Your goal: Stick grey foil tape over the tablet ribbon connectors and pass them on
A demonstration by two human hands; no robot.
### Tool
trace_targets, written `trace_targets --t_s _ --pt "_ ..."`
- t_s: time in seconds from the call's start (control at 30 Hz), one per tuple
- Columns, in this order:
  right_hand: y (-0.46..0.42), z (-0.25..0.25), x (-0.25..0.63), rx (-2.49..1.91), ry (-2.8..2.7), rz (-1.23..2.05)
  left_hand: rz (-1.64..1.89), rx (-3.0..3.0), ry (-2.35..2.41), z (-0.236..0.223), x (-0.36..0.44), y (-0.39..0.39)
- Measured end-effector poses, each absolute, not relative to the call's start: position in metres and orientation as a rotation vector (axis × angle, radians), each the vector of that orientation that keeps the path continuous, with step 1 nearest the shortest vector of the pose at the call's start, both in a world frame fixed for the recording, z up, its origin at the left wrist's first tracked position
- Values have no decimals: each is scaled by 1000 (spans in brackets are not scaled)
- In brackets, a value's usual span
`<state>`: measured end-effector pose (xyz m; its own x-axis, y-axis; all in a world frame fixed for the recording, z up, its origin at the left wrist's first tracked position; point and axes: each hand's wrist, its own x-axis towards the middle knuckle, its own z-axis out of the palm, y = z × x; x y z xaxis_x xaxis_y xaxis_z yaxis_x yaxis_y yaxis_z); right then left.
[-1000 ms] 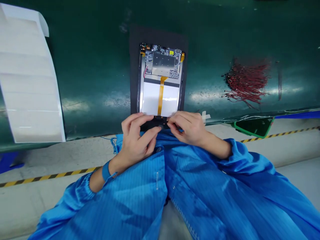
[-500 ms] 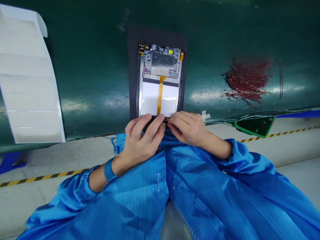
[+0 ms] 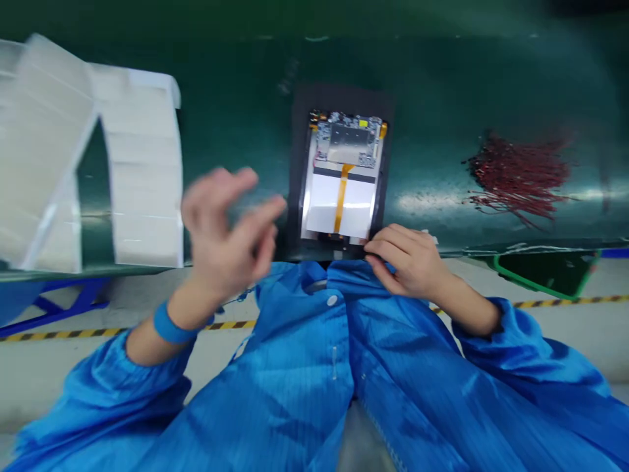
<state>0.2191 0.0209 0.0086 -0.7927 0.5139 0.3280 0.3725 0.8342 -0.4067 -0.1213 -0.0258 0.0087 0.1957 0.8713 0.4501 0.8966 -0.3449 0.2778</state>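
1. Left hand [image 3: 226,242] was blurry, fingers loose, nothing in it that I could see; the opened tablet [image 3: 344,180] sat apart at its 2 o'clock.
2. Tablet lay on a black mat [image 3: 301,151], long axis roughly 12-to-6.
3. Right hand [image 3: 413,261] was nearer, fingertips at the tablet's 5 o'clock corner, tablet toward its 11. Couldn't tell if it pinched anything.

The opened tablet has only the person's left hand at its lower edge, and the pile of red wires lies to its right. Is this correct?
Not quite: the head view shows the right hand at the lower edge of the opened tablet, while the left hand is apart from it. The pile of red wires does lie to its right.
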Motion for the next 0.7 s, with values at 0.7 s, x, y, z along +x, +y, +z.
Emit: trace_targets --t_s 0.7 --pt "57 66 95 -588 -2174 488 -1593 -2114 -2391 87 -217 47"
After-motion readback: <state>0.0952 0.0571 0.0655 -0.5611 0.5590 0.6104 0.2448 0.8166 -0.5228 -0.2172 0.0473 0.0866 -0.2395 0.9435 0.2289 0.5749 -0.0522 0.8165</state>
